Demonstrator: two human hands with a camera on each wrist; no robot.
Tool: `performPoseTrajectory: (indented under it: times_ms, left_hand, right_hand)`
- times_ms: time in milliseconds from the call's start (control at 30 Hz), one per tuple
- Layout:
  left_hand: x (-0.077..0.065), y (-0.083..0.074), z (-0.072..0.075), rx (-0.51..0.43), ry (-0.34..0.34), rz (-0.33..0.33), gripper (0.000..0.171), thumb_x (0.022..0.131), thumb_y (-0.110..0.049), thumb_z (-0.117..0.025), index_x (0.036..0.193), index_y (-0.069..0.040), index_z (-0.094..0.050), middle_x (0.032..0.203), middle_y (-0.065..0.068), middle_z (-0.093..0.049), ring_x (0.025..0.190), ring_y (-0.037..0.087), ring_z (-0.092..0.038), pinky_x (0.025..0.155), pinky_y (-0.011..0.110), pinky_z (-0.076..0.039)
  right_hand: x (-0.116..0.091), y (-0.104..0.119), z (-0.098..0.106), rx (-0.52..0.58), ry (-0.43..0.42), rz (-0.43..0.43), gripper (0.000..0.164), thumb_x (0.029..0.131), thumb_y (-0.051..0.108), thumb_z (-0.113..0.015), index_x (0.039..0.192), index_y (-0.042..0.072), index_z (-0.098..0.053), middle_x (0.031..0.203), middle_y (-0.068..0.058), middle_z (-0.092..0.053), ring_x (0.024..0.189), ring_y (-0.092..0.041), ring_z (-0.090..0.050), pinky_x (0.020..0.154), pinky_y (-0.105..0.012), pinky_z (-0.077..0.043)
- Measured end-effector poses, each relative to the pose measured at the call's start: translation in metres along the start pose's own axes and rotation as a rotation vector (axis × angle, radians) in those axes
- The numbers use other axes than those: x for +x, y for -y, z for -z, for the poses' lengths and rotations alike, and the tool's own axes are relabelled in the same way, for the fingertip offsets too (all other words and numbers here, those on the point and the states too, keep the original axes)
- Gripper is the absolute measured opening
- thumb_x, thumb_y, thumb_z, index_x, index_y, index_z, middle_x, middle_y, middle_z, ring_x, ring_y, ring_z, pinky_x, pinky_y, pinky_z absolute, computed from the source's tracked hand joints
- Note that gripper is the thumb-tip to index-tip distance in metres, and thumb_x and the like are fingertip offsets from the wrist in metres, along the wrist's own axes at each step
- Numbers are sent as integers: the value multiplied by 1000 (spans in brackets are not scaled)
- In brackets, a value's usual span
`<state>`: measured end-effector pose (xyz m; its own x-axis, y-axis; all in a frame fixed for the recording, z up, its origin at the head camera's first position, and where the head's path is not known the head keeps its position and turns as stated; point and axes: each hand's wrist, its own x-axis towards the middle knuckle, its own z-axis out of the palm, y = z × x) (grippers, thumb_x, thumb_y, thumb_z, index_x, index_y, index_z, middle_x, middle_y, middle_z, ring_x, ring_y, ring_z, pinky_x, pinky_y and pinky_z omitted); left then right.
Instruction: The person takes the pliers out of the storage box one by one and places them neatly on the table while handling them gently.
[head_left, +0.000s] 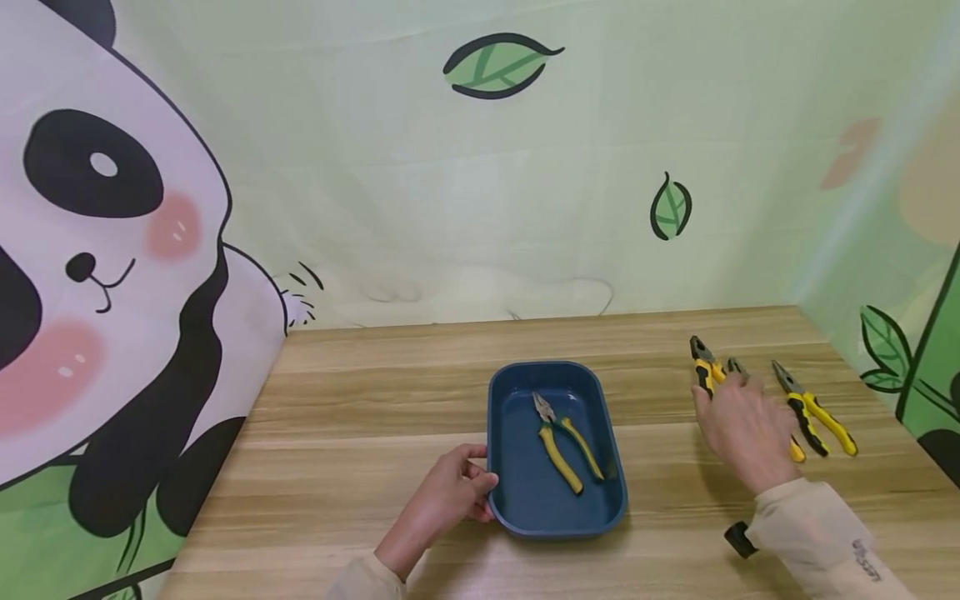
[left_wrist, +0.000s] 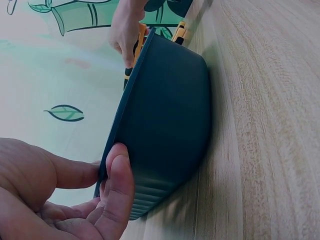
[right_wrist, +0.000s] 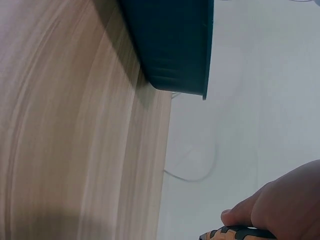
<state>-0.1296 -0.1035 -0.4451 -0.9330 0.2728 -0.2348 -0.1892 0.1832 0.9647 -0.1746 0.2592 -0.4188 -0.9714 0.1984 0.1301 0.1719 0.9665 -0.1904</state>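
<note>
Left hand [head_left: 453, 486] pinches the blue tray [head_left: 519, 493] at its rim; right hand [head_left: 750, 425] arches palm-down over pliers [head_left: 737, 367], grip unclear.

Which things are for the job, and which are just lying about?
For the job, it seems:
- Blue tray, its rim pinched by the left grip
- Tray pliers, lying inside
- Two pliers, partly under the right grip
- Far-right pliers, untouched but probably included

Just there, as decoration:
- Panda picture
- Leaf pictures

Nothing else looks like a stray tool.
</note>
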Motion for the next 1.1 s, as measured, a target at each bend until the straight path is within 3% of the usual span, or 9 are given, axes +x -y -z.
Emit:
performPoseTrajectory:
  times_ms: [100,267,633,1100]
  left_hand:
    - [-1,0,1,1,-4,-2,41,89,3,-57,127,10,-42,80,14,-54,51,16,-58,50,32,-55]
    - [-1,0,0,3,-8,1,41,89,3,-57,127,11,-42,81,15,-54,51,16,-58,49,32,-55]
    - [-2,-2,0,3,-15,14,42,89,4,-57,127,11,-42,81,15,-54,51,16,-58,49,32,-55]
    - [-2,-2,0,-1,-11,13,41,89,3,-57,127,11,-42,82,19,-56,50,16,-58,48,31,-54]
  right_hand:
    - [1,1,-3,18,29,-10,62,96,41,-43,104,-20,-44,86,-33,-43,63,-48,-49,49,-59,-38]
    - [2,-1,-6,36,83,-27,66,96,43,-41,112,-22,-42,90,-33,-44,63,-44,-52,46,-53,-39]
    - [6,-5,-17,11,156,-58,62,97,43,-40,106,-18,-45,91,-37,-44,57,-33,-47,37,-40,-37]
    - [10,-8,-28,23,140,-32,55,97,37,-43,102,-17,-42,75,-26,-44,54,-31,-48,38,-38,-37]
